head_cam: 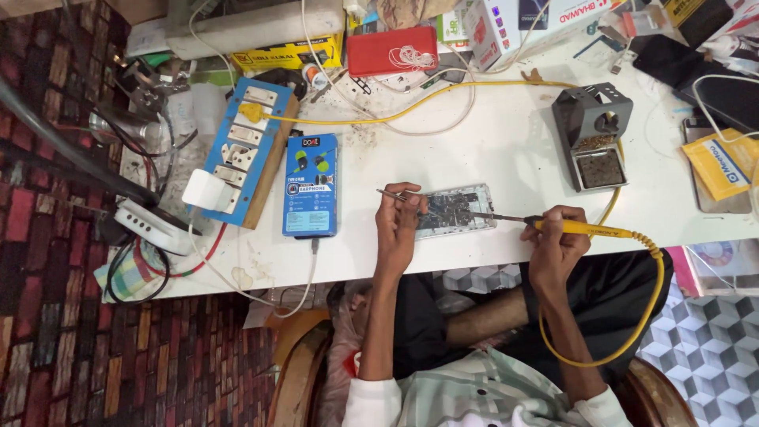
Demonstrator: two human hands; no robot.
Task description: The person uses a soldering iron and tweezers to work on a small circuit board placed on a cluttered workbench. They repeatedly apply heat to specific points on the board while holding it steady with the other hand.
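An opened phone [456, 209] with its circuit board bare lies near the front edge of the white table [490, 150]. My left hand [398, 225] rests on the phone's left end and pinches thin metal tweezers [389, 193] that point over the board. My right hand [556, 239] grips a yellow soldering iron [581, 229]. The iron's dark tip [494, 216] reaches left onto the right side of the board. Its yellow cable [644, 308] loops down past my right forearm.
A grey soldering iron stand [594, 134] stands right of the phone. A blue earphone box [311, 184] and a blue switch board [241, 150] lie to the left. A red case [393, 50], boxes and cables crowd the back edge. A yellow packet [721, 162] lies far right.
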